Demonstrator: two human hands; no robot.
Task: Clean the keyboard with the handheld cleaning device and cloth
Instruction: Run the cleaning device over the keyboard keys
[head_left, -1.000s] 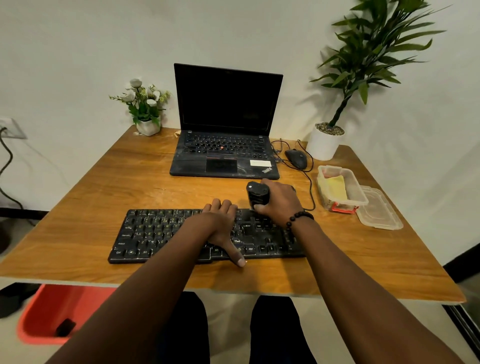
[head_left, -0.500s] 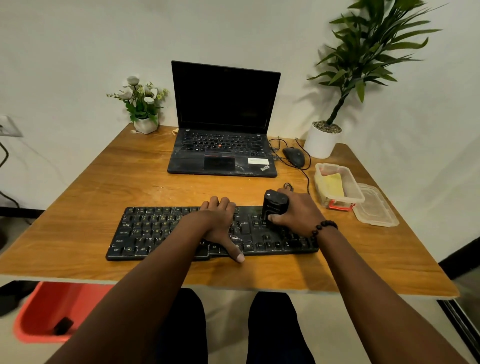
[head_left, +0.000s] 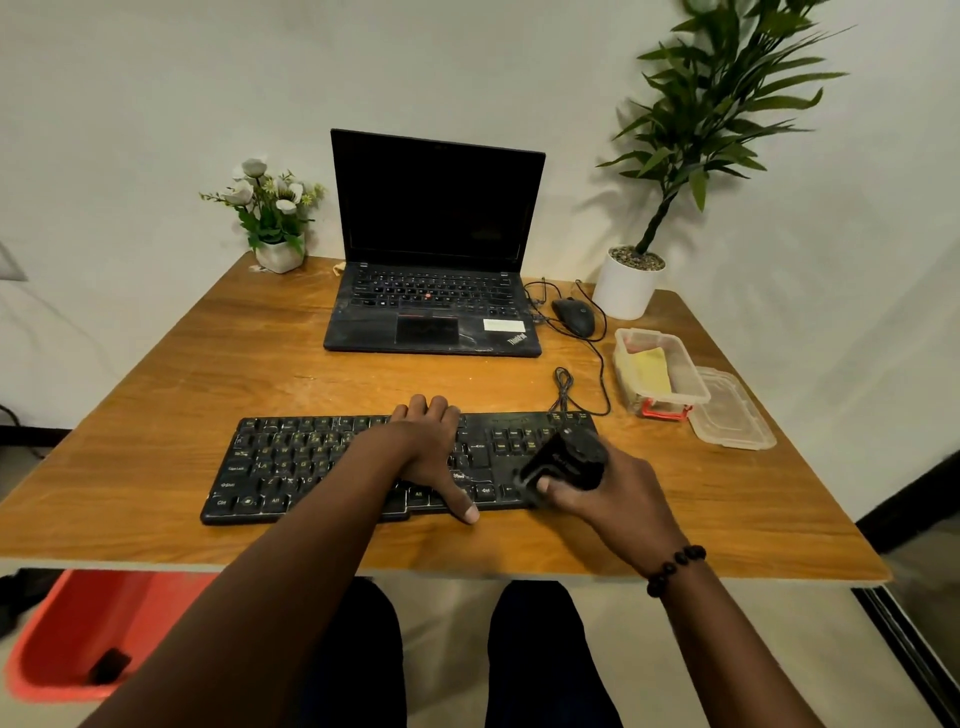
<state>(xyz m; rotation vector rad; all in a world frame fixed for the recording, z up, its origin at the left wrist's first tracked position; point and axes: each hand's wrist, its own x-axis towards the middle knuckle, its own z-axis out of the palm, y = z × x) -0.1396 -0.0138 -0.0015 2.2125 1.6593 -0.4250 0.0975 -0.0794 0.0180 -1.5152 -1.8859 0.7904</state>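
A black keyboard (head_left: 291, 462) lies near the front of the wooden table (head_left: 208, 374). My left hand (head_left: 431, 452) rests flat on its middle, fingers over the far edge and thumb at the near edge. My right hand (head_left: 608, 493) grips a black handheld cleaning device (head_left: 566, 460), tilted with its lower end on the keys at the keyboard's right end. A yellow cloth (head_left: 652, 369) sits inside a clear plastic box (head_left: 691, 374) at the right of the table.
An open black laptop (head_left: 431, 291) stands behind the keyboard, with a wired mouse (head_left: 574, 316) to its right. The box's lid (head_left: 732, 410) lies beside it. A flower pot (head_left: 278, 254) and a potted plant (head_left: 626, 283) occupy the back corners. A red bin (head_left: 62, 639) sits under the table.
My right hand carried the cleaning device from the keyboard's far middle edge rightward and toward me, tilting it over the right end keys. The left hand stayed in place.
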